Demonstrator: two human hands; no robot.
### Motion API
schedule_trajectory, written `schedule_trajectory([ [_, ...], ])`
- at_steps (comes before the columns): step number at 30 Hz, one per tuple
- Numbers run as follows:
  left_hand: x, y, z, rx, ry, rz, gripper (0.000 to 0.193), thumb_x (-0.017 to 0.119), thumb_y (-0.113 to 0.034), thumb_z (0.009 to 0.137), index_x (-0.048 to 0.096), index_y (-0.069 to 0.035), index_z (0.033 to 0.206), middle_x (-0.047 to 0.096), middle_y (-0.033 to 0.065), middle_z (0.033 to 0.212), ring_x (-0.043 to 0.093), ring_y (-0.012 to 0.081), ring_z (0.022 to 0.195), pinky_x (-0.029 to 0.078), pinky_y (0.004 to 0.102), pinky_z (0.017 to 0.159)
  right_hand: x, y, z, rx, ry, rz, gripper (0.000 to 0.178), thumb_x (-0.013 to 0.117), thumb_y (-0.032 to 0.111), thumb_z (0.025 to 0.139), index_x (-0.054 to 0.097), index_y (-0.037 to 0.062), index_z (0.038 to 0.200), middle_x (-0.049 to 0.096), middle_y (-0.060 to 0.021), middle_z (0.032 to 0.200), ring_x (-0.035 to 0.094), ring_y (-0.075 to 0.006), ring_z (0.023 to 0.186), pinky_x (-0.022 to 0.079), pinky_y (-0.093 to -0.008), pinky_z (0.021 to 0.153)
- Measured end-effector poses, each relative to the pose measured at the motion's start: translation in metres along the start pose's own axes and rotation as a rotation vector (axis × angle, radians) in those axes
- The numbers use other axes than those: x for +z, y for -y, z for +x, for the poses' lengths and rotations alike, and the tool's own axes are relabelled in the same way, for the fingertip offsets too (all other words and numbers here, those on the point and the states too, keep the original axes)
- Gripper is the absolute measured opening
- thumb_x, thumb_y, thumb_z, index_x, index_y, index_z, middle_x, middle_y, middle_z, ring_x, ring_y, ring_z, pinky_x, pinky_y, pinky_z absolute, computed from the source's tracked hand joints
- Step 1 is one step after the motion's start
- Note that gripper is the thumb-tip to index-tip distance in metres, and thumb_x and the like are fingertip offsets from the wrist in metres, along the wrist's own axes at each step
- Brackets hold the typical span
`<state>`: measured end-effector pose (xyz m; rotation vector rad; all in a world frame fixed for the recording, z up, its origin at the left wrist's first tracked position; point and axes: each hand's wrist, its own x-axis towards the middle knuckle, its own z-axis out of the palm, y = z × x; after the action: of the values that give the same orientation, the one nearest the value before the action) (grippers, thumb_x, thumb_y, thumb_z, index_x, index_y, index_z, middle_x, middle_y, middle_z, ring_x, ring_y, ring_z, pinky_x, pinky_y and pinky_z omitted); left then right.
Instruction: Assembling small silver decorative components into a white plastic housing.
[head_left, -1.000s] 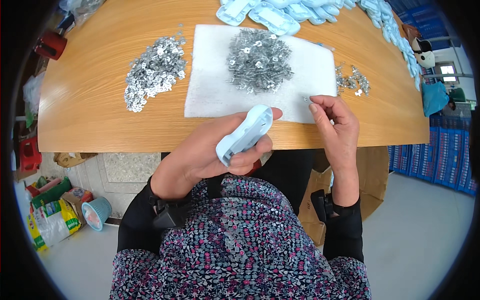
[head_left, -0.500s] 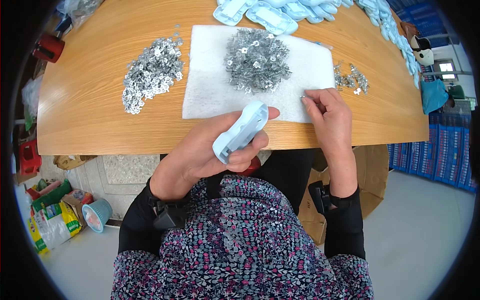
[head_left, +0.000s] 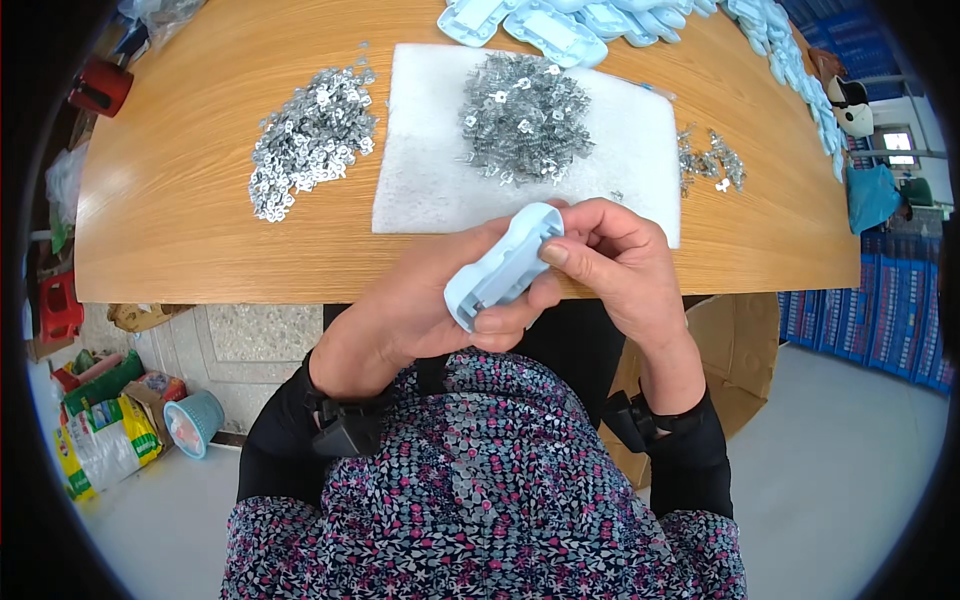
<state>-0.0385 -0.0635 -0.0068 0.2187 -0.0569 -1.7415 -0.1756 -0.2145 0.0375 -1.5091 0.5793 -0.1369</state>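
Observation:
A light blue plastic shell (head_left: 506, 268), hollow side up and tilted, rests in my left hand (head_left: 415, 290); the fingers and thumb are wrapped round it. My right hand (head_left: 628, 272) is closed in a pinch at the shell's far right end, its thumb at the inner wall. Whatever lies between those fingertips is hidden. Beyond my hands, a heap of small springy metal pieces (head_left: 526, 120) sits on a white foam sheet (head_left: 425, 195). One small metal piece (head_left: 617, 196) lies alone on the sheet near my right hand.
Flat metal clips (head_left: 312, 135) are heaped on the wooden table (head_left: 200, 240) to the left. A smaller pile of metal pieces (head_left: 712, 162) lies right of the sheet. More blue shells (head_left: 560, 35) are stacked at the back. An open cardboard box (head_left: 735, 340) stands below the table's front edge.
My right hand has come left from the sheet's near right part to the shell. My left hand has shifted slightly right with the shell still in it.

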Motion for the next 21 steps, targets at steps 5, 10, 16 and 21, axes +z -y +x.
schedule_trajectory([
  [5,-0.006,0.001,-0.003,-0.036,0.021,0.036,0.044,0.033,-0.041,0.108,0.049,-0.007,0.132,0.06,0.0083,0.092,0.048,0.0081,0.055,0.037,0.0232,0.047,-0.002,0.0,0.001,-0.006,0.032,-0.018,0.02,0.074,0.01,0.086,0.073,-0.0032,0.101,0.072,-0.0083,0.097,0.064,-0.0131,0.09,0.05,-0.0281,0.082],
  [10,-0.001,0.0,-0.003,-0.027,0.001,0.042,0.046,0.029,-0.043,0.109,0.051,-0.005,0.123,0.056,0.0078,0.09,0.047,0.0072,0.053,0.036,0.0227,0.046,-0.004,0.004,0.0,0.047,0.019,-0.063,0.02,0.074,0.011,0.087,0.074,-0.0036,0.1,0.073,-0.0077,0.095,0.064,-0.0128,0.088,0.05,-0.0276,0.08],
  [16,-0.006,0.002,0.001,-0.059,-0.044,0.111,0.052,0.03,-0.043,0.108,0.046,-0.001,0.135,0.056,0.0071,0.091,0.047,0.0075,0.055,0.037,0.0231,0.047,-0.012,0.005,-0.005,0.015,-0.084,-0.128,0.018,0.071,0.009,0.09,0.073,-0.0021,0.103,0.071,-0.0043,0.091,0.061,-0.0096,0.084,0.049,-0.0249,0.076],
  [21,-0.004,-0.005,-0.003,-0.002,0.002,0.057,0.06,0.032,-0.038,0.107,0.029,0.003,0.151,0.055,0.0061,0.089,0.044,0.0082,0.053,0.038,0.0242,0.049,-0.044,-0.011,-0.001,-0.217,-0.436,-0.614,0.02,0.07,0.006,0.089,0.072,0.001,0.108,0.067,-0.0046,0.089,0.062,-0.0126,0.079,0.049,-0.0259,0.071],
])
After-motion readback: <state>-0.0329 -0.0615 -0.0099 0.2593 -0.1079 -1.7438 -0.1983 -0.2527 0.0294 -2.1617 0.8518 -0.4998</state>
